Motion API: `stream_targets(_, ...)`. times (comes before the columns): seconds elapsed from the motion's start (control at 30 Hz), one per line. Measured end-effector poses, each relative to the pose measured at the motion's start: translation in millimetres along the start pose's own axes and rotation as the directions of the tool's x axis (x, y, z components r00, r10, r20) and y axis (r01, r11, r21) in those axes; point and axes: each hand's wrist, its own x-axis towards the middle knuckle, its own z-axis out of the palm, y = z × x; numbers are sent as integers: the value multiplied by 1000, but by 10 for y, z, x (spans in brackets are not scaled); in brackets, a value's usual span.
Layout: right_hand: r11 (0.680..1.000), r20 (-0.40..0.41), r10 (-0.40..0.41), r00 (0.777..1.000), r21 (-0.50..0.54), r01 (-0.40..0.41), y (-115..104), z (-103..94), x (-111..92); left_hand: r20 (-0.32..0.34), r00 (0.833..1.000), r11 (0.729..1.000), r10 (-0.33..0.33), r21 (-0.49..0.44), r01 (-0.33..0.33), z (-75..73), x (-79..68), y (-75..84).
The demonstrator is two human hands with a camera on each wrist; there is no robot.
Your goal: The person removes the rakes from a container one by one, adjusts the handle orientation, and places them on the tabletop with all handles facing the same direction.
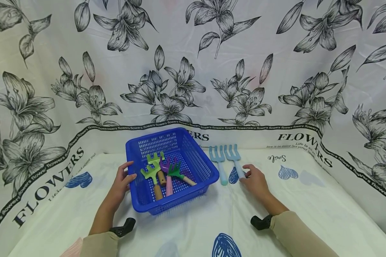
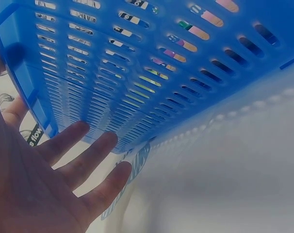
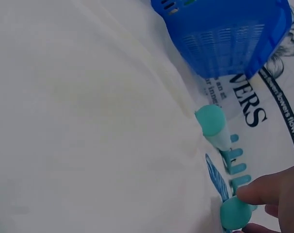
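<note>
Fork (image 1: pixel 238 165) in pale blue lies on the cloth (image 1: pixel 196 221) at the fingers of the right hand (image 1: pixel 256 181), which pinch the near end of its handle while the tines point away from the wrist. That hold should do for a first lift, but it sits so far back that the tined end would probably droop; a grasp a little further along the handle ought to balance better. Light pressure looks enough, so long as the rounded end cannot roll between thumb and finger. Just to the left lies a second fork (image 1: pixel 221 167), its tines close beside the first's, so rising straight up seems safer than pulling sideways, which could hook the two together or rumple the cloth. Further left is the basket (image 1: pixel 194 151), with two lime rakes (image 1: pixel 152 173), a purple rake (image 1: pixel 169 181) and a green rake (image 1: pixel 177 173) lying inside; any pass across it would want the tines well above the rim. At its left side the left hand (image 1: pixel 120 181) grips the rim, thumb over the edge, a sound brace if held gently enough not to tip it; whether the lower fingers press the wall, I cannot tell.
</note>
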Motion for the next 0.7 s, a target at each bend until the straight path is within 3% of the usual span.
stream_targets(0.27, 999, -51, -45, 998, -28, 44, -63, -46, -13, -1, 1000, 1000, -4, 4, 4, 7, 9, -14)
stream_targets(0.7, 987, -132, -110, 985, 104, 124, -469, -111, -44, 0, 1000, 1000, 7, 1, -7, 8, -6, 1)
